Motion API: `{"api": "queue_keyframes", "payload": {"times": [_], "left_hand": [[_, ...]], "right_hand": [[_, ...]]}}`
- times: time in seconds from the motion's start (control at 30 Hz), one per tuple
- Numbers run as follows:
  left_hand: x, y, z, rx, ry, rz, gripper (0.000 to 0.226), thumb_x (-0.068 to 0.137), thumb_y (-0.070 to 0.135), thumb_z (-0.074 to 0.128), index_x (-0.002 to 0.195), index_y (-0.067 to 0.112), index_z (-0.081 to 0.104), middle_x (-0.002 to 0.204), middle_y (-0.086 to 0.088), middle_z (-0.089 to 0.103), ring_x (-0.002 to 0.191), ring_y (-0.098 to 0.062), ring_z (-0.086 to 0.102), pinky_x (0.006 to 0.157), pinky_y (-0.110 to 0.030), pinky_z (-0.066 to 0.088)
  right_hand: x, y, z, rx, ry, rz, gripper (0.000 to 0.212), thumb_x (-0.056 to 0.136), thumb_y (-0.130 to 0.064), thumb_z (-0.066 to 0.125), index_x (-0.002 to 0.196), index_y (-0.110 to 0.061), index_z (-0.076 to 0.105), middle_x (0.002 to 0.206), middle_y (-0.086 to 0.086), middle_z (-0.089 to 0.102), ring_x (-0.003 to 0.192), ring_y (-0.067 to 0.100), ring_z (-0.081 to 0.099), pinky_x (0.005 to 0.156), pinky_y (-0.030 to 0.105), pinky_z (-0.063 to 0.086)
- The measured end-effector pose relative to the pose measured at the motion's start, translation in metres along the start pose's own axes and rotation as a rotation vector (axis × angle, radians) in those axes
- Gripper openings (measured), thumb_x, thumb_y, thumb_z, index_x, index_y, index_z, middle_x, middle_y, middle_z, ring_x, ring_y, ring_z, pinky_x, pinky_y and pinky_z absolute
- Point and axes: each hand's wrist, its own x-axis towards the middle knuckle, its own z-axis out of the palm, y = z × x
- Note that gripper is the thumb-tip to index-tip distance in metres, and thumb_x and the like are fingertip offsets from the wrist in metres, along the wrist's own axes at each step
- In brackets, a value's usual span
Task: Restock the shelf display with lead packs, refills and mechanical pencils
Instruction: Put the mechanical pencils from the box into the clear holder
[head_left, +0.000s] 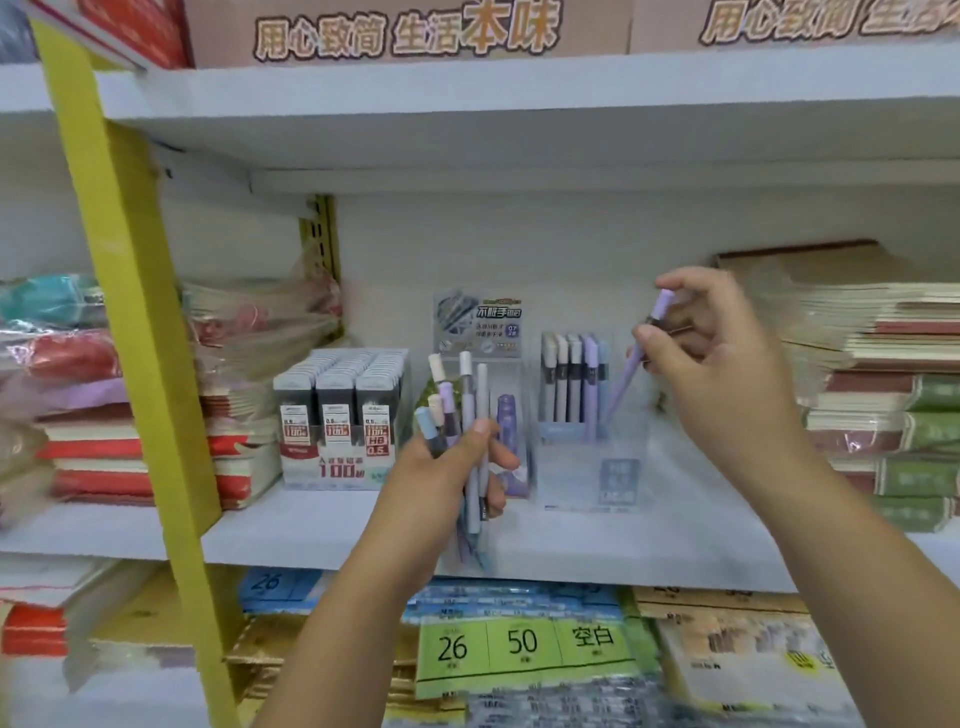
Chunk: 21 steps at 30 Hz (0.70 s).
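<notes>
My left hand (451, 470) grips a bundle of several pastel mechanical pencils (464, 410), upright, in front of the shelf. My right hand (719, 358) pinches a single purple mechanical pencil (635, 358) near its top, its tip angled down into the clear display stand (597, 467). Several pencils (571, 387) stand in a row at the back of that stand. A tray of lead packs (340, 415) marked 0.5 and 100 sits to the left on the same shelf. Between them stands a smaller clear holder with a printed header card (478, 325).
Stacks of wrapped notebooks (878, 374) fill the shelf at right, and more wrapped books (83, 395) lie at left. A yellow upright post (135, 322) crosses the left side. The white shelf edge (311, 530) runs below; labelled packs (519, 644) lie on the lower shelf.
</notes>
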Motion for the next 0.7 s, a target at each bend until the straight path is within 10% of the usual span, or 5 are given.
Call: {"api": "queue_keyframes", "payload": {"times": [0.23, 0.47, 0.7], "left_hand": [[0.012, -0.002, 0.001, -0.04, -0.04, 0.009, 0.021, 0.098, 0.026, 0.055, 0.093, 0.01, 0.067, 0.079, -0.009, 0.07, 0.049, -0.019, 0.053, 0.05, -0.029, 0.05], [0.015, -0.002, 0.003, -0.069, -0.069, 0.021, 0.023, 0.091, 0.032, 0.059, 0.077, 0.024, 0.075, 0.078, -0.008, 0.07, 0.049, -0.018, 0.055, 0.051, -0.027, 0.051], [0.018, -0.006, 0.008, -0.052, -0.115, 0.028, 0.039, 0.082, 0.043, 0.063, 0.105, 0.011, 0.066, 0.082, -0.005, 0.071, 0.051, -0.017, 0.055, 0.053, -0.028, 0.05]], "right_hand": [[0.0, 0.024, 0.024, -0.14, -0.121, 0.034, 0.036, 0.087, -0.016, 0.067, 0.099, -0.046, 0.05, 0.082, -0.009, 0.064, 0.072, 0.004, 0.061, 0.064, 0.014, 0.044], [0.004, 0.03, 0.023, -0.176, -0.139, 0.03, 0.033, 0.088, -0.015, 0.066, 0.102, -0.041, 0.05, 0.078, -0.008, 0.062, 0.072, 0.004, 0.058, 0.062, 0.011, 0.042], [0.004, 0.038, 0.017, -0.164, -0.112, 0.048, 0.032, 0.087, -0.016, 0.068, 0.105, -0.038, 0.053, 0.08, -0.008, 0.063, 0.077, 0.004, 0.058, 0.066, 0.011, 0.043]]}}
